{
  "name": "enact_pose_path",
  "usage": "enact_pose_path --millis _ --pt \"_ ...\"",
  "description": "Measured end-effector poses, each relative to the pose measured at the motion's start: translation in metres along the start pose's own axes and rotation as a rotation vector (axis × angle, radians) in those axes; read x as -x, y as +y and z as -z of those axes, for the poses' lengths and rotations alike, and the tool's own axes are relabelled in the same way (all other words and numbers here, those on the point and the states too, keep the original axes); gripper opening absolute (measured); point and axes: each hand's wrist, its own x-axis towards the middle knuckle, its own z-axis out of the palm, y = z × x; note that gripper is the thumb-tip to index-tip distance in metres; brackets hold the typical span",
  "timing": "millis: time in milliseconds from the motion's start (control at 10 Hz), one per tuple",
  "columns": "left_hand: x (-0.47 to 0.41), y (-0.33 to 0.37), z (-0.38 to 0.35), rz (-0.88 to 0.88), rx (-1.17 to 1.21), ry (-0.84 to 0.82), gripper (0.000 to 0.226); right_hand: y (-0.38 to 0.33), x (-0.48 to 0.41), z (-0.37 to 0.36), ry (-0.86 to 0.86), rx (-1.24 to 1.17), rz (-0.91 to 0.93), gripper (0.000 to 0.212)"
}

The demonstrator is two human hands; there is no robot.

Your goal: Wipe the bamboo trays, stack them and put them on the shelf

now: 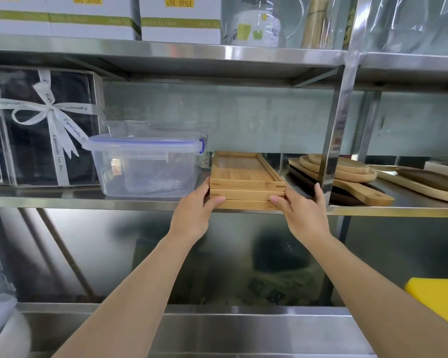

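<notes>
Three bamboo trays (246, 182) sit stacked on the steel shelf (93, 201), between a clear lidded container (146, 166) and round wooden boards (347, 169) — near end at the shelf's front edge. The left hand (195, 210) and right hand (301, 211) clasp the stack's near corners, thumbs on the front face, fingers along the sides.

Clear plastic container (146, 166) beside ribboned gift box (42, 125); round wooden boards (347, 169) right; yellow block (440, 301) below.

Both arms reach forward, left hand (195, 213) and right hand (304, 215) gripping (thumbs inward).
</notes>
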Motion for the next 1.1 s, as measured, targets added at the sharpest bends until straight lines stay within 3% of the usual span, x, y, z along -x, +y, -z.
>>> enact_pose_path --millis 400,700,800,900,1100 --pt "-0.025 -0.008 0.001 -0.027 -0.058 -0.065 0.04 0.005 -0.024 -0.018 -0.058 -0.201 -0.011 0.05" --pt "-0.011 -0.003 0.008 -0.022 -0.171 -0.019 0.043 -0.003 -0.005 0.006 -0.161 -0.09 0.023 0.065" --pt "0.003 0.008 0.029 0.003 -0.295 -0.015 0.048 -0.011 0.002 0.037 -0.174 -0.099 0.027 0.055" --pt "0.015 0.03 0.064 0.039 -0.429 -0.094 0.045 -0.03 0.009 0.084 -0.301 -0.053 0.079 0.041" --pt "0.055 0.132 0.156 -0.206 -0.603 0.122 0.045 -0.088 0.048 0.225 -0.344 0.017 0.263 0.043"
